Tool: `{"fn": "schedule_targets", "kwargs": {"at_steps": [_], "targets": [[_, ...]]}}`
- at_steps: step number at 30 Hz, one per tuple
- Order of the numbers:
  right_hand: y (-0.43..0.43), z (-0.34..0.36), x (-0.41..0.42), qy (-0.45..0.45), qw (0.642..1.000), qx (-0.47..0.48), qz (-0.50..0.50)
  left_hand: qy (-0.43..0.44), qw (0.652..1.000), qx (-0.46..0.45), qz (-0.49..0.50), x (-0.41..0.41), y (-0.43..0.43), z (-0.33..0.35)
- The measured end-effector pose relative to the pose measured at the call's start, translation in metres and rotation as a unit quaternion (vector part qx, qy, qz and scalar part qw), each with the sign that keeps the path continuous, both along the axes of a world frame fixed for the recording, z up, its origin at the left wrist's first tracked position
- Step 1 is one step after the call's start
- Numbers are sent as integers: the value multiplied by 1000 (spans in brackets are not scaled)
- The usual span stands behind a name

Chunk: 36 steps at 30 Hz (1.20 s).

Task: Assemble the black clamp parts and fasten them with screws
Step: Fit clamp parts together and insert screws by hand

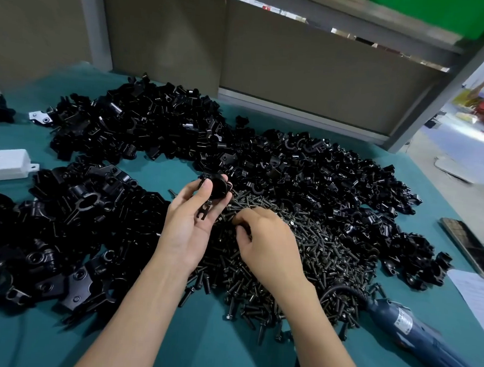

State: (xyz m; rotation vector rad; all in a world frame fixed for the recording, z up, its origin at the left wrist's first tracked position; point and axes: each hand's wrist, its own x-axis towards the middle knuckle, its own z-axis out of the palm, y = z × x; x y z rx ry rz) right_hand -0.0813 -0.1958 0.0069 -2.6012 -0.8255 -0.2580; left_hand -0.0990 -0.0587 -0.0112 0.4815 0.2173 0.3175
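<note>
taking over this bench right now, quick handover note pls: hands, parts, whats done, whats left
Left hand: grips black clamp parts, held together above the bench.
Right hand: fingers curled into the screw pile; I cannot tell whether a screw is pinched yet.
Parts: loose clamp pieces are heaped behind and to the left. The electric screwdriver lies at the right, untouched.
Done: the held parts seem fitted together; no screw is visible in them.
Left: pick a screw, insert it, drive it, then likely repeat.
</note>
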Motion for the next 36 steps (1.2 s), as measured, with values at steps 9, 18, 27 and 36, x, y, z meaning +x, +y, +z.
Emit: {"fn": "schedule_targets", "kwargs": {"at_steps": [9, 18, 27, 36], "targets": [[-19, 20, 23, 327, 788, 521, -3, 3, 1000, -7, -2, 0, 0, 1], [-13, 21, 22, 398, 643, 650, 78, -15, 997, 42, -57, -2, -4, 0], [-11, 27, 24, 257, 765, 587, 59, -24, 993, 64, -95, -4, -9, 2], [-7, 26, 21, 195, 827, 524, 62, -28, 994, 64, -88, -3, -8, 3]]}}
